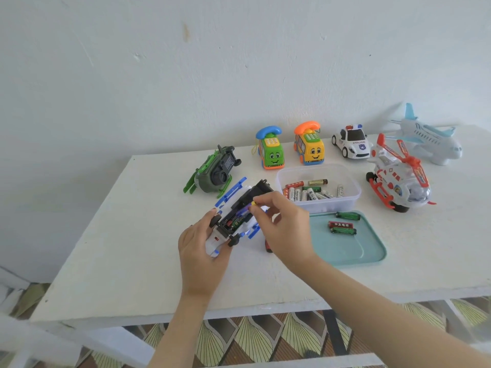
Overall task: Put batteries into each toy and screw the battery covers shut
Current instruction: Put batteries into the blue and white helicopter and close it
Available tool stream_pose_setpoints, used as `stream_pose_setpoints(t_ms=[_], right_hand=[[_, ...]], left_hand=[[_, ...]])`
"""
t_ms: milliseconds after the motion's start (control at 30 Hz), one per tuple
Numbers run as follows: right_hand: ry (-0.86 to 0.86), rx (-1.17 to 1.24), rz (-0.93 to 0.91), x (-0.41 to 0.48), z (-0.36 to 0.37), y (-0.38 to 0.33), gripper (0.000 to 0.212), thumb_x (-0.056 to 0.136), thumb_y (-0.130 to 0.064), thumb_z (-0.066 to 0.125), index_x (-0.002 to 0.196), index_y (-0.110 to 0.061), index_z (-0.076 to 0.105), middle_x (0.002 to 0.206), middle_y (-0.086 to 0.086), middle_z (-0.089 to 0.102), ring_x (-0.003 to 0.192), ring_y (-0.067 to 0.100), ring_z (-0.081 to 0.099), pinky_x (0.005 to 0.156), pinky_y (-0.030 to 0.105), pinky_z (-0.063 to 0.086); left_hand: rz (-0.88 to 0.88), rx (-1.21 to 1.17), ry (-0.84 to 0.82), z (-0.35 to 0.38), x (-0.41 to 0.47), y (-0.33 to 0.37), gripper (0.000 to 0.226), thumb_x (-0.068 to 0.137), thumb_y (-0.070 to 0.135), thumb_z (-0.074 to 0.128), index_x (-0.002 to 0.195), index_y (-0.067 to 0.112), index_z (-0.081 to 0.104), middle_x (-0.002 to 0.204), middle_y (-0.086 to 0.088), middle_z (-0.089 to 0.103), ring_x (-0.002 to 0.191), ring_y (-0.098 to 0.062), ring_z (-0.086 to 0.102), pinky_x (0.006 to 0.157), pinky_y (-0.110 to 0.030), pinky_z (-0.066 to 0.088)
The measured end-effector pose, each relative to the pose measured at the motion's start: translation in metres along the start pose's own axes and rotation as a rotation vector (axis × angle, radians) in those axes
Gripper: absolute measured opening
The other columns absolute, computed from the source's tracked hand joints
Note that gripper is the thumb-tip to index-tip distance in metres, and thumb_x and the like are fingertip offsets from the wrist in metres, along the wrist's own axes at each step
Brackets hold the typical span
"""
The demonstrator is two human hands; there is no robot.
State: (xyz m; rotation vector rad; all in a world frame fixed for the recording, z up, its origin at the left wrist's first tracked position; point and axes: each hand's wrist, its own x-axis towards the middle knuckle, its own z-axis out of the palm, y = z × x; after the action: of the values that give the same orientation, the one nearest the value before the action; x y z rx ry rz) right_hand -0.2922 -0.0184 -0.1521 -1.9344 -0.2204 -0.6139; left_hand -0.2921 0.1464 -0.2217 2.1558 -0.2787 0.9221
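A white and blue toy helicopter [239, 208] lies upside down on the table, its black underside and open battery bay facing up. My left hand [202, 245] grips its nose end. My right hand [281, 224] pinches a purple battery with a yellow tip [251, 205] at the open bay. A green battery sits inside the bay. A clear tub [318, 205] holds several batteries. On the teal tray [366, 251] lie a green-handled screwdriver [348, 215] and two batteries [341, 227].
A green helicopter [215, 173] lies upside down behind. Two phone-bus toys [271, 152] [310, 147], a police car [352, 144], a red and white helicopter [398, 176] and a pale blue plane [427, 139] stand along the back. A red object [267, 247] peeks from under my right hand.
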Motion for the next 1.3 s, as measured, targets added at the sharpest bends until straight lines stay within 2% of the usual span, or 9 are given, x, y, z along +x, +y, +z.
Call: stream_pose_setpoints(t_ms=[133, 300, 467, 633, 767, 933, 1033, 1133, 1300], right_hand=[[0.0, 0.013, 0.064, 0.003, 0.012, 0.005, 0.002, 0.087, -0.015, 0.068, 0.086, -0.017, 0.068, 0.07, -0.035, 0.057, 0.057, 0.004, 0.049, 0.052, 0.015, 0.036], [-0.02, 0.031, 0.084, 0.001, 0.024, 0.009, 0.003, 0.086, -0.018, 0.068, 0.086, -0.02, 0.066, 0.072, -0.025, 0.063, 0.055, 0.005, 0.048, 0.054, 0.02, 0.04], [0.053, -0.237, -0.315, 0.006, 0.025, 0.02, 0.024, 0.09, -0.025, 0.056, 0.098, -0.01, 0.073, 0.084, 0.001, 0.062, 0.052, 0.014, 0.048, 0.046, 0.023, 0.04], [0.0, -0.425, -0.464, 0.006, 0.025, 0.032, 0.029, 0.09, -0.021, 0.05, 0.1, -0.006, 0.073, 0.077, 0.003, 0.056, 0.049, 0.014, 0.043, 0.037, 0.022, 0.033], [-0.035, -0.479, -0.497, 0.005, 0.026, 0.038, 0.031, 0.089, -0.018, 0.05, 0.106, -0.004, 0.071, 0.076, 0.005, 0.056, 0.047, 0.02, 0.046, 0.036, 0.023, 0.031], [-0.111, -0.444, -0.512, 0.01, 0.025, 0.037, 0.034, 0.086, -0.018, 0.048, 0.108, -0.005, 0.071, 0.077, 0.004, 0.056, 0.045, 0.019, 0.044, 0.036, 0.023, 0.033], [-0.152, -0.516, -0.558, 0.013, 0.023, 0.033, 0.035, 0.085, -0.02, 0.046, 0.104, -0.006, 0.072, 0.077, 0.004, 0.057, 0.045, 0.019, 0.047, 0.036, 0.022, 0.03], [-0.196, -0.608, -0.6, 0.015, 0.018, 0.028, 0.037, 0.086, -0.022, 0.043, 0.103, -0.005, 0.072, 0.076, 0.004, 0.056, 0.041, 0.02, 0.047, 0.032, 0.023, 0.031], [-0.239, -0.583, -0.536, 0.007, 0.01, 0.029, 0.039, 0.087, -0.025, 0.042, 0.111, -0.011, 0.07, 0.085, 0.002, 0.06, 0.049, 0.017, 0.053, 0.038, 0.02, 0.032]], left_hand=[[-0.005, -0.021, 0.005, 0.0, 0.002, 0.0, 0.06, 0.078, 0.035, 0.068, 0.129, 0.008, 0.055, 0.114, 0.013, 0.059, 0.095, 0.001, 0.053, 0.102, -0.01, 0.027], [-0.017, -0.041, 0.017, 0.001, 0.001, 0.0, 0.062, 0.078, 0.039, 0.067, 0.133, 0.02, 0.047, 0.114, 0.016, 0.059, 0.101, 0.015, 0.048, 0.102, -0.011, 0.028], [-0.012, -0.059, 0.04, 0.002, 0.001, -0.003, 0.061, 0.077, 0.037, 0.069, 0.132, 0.021, 0.048, 0.114, 0.019, 0.057, 0.103, 0.02, 0.046, 0.1, -0.013, 0.032], [-0.009, -0.071, 0.05, 0.002, 0.002, -0.002, 0.062, 0.077, 0.037, 0.068, 0.133, 0.021, 0.047, 0.117, 0.023, 0.055, 0.105, 0.02, 0.046, 0.097, -0.022, 0.037], [-0.029, -0.078, 0.055, 0.003, 0.002, -0.002, 0.063, 0.076, 0.035, 0.069, 0.133, 0.021, 0.047, 0.119, 0.028, 0.052, 0.105, 0.019, 0.046, 0.095, -0.027, 0.04], [-0.058, -0.081, 0.068, 0.002, 0.001, -0.003, 0.071, 0.069, 0.017, 0.079, 0.132, 0.023, 0.047, 0.119, 0.029, 0.052, 0.108, 0.021, 0.045, 0.094, -0.028, 0.042], [-0.043, -0.08, 0.062, 0.001, 0.001, -0.004, 0.064, 0.075, 0.028, 0.074, 0.133, 0.023, 0.047, 0.12, 0.029, 0.051, 0.108, 0.02, 0.045, 0.095, -0.024, 0.041], [-0.012, -0.073, 0.062, 0.001, 0.001, -0.004, 0.06, 0.076, 0.032, 0.067, 0.133, 0.02, 0.048, 0.12, 0.027, 0.051, 0.109, 0.02, 0.044, 0.092, -0.03, 0.044], [-0.04, -0.085, 0.058, 0.002, 0.001, -0.003, 0.065, 0.074, 0.03, 0.075, 0.132, 0.022, 0.048, 0.12, 0.029, 0.051, 0.107, 0.019, 0.045, 0.094, -0.02, 0.04]])
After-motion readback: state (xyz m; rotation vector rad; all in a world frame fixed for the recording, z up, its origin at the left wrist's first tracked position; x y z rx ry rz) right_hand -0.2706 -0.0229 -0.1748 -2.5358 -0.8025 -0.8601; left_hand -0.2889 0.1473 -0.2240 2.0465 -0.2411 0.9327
